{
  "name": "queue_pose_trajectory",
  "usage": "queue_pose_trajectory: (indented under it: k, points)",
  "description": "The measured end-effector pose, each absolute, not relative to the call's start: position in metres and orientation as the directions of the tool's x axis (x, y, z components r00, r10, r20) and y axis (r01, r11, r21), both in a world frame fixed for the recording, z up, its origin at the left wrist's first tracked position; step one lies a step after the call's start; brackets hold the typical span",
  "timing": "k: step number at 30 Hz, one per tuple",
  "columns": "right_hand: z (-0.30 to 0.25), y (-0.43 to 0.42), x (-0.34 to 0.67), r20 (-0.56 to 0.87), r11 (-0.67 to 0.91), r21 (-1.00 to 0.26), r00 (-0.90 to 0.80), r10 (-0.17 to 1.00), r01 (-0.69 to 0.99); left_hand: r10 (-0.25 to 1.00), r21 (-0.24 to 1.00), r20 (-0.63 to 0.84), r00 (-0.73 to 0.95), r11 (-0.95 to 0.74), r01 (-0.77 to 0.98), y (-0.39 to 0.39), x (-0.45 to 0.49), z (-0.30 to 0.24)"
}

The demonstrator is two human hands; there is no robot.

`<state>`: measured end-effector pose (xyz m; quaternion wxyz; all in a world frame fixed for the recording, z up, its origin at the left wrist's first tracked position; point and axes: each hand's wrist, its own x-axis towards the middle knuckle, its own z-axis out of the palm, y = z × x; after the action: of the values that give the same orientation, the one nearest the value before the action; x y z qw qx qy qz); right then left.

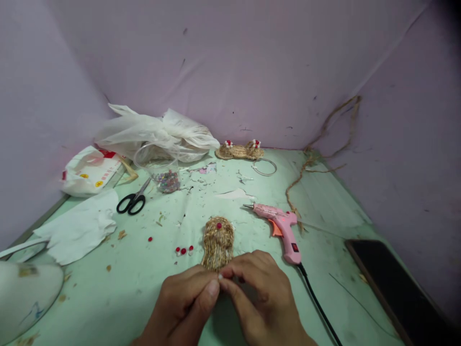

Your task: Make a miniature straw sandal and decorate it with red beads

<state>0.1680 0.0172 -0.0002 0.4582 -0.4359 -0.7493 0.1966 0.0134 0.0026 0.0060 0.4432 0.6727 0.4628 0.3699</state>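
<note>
A miniature slipper of coiled twine (218, 242) lies in front of me, with a red bead (219, 226) on its raised band. At its near end my left hand (189, 298) is closed, thumb against forefinger, gripping the slipper's edge. My right hand (257, 290) pinches a tiny white bead (220, 277) between thumb and forefinger, right beside the left fingertips. The palms hide the slipper's lowest part. Left of the slipper, several red and white beads (183, 251) sit in a small group, and one loose red bead (150, 239) lies farther left.
A pink glue gun (279, 223) with a black cord lies to the right, near a dark phone (392, 288). Scissors (133, 199), a bead cup (167, 178), plastic bags (158, 134) and a white lamp-like object (32, 293) occupy the left. Finished twine slippers (239, 152) stand at the back wall.
</note>
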Motion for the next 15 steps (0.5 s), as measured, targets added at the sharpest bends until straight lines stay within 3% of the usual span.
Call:
queue_pose_trajectory:
  k: [3, 8, 15]
  points:
    - [0.0, 0.024, 0.176, 0.429, 0.476, -0.746, -0.211, 0.878, 0.465, 0.936, 0.882, 0.196, 0.293, -0.299, 0.365, 0.01, 0.007, 0.0]
    - [-0.005, 0.048, 0.186, 0.432, 0.405, -0.73, -0.087, 0.898, 0.551, 0.926, 0.737, 0.375, 0.046, -0.328, 0.591, 0.033, -0.005, -0.023]
    - [-0.013, 0.066, 0.185, 0.462, 0.483, -0.619, -0.211, 0.862, 0.619, 0.893, 0.671, 0.438, 0.102, -0.401, 0.623, 0.037, 0.001, -0.039]
